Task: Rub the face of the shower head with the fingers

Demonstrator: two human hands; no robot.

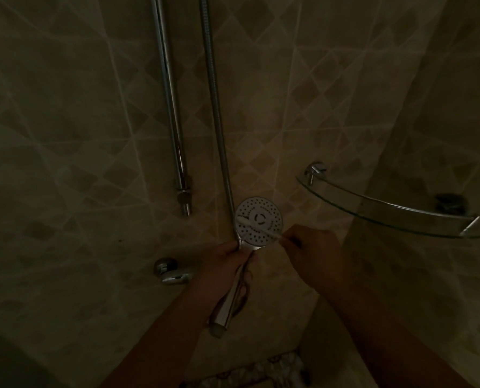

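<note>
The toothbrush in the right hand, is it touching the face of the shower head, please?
Touching. The head view shows the toothbrush lying straight across the white face of the shower head, held by the right hand, with no gap visible.

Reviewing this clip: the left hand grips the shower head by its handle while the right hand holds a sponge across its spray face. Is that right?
Not quite. The head view shows the right hand pinching a thin white brush, like a toothbrush, not a sponge, laid across the spray face. The rest stands: the left hand grips the shower head by its handle.
</note>
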